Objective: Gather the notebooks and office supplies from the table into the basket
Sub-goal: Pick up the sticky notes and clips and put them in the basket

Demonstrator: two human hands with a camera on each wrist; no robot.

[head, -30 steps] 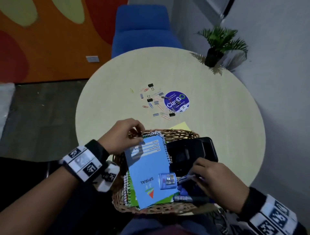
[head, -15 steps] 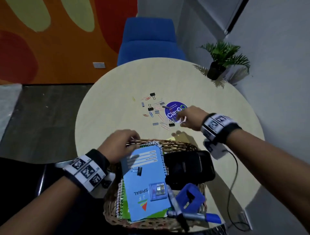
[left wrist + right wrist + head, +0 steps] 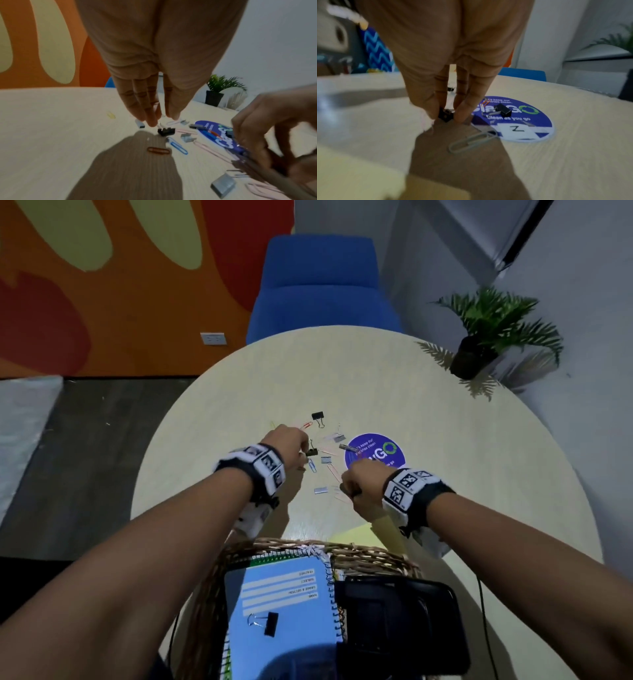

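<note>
Loose paper clips, staple bars and black binder clips lie scattered mid-table beside a round blue sticker (image 3: 375, 451). My left hand (image 3: 301, 448) reaches over them; in the left wrist view, the left hand (image 3: 163, 119) pinches the wire handle of a black binder clip (image 3: 166, 132). My right hand (image 3: 349, 491) is near the sticker's edge; in the right wrist view, the right hand (image 3: 447, 116) pinches another small black binder clip (image 3: 445, 115). The wicker basket (image 3: 376, 556) at the near edge holds a blue spiral notebook (image 3: 284, 594) with a binder clip (image 3: 269, 623) on it.
A black device (image 3: 397, 618) fills the basket's right half. A yellow sticky pad (image 3: 352, 534) lies just beyond the rim. One more binder clip (image 3: 504, 110) rests on the sticker, a grey paper clip (image 3: 472, 140) beside it. A potted plant (image 3: 479, 350) stands far right, a blue chair (image 3: 322, 285) behind.
My left hand left the basket rim and reached out to the clips. My right hand went from the basket to the sticker, then drew back left with a binder clip pinched.
</note>
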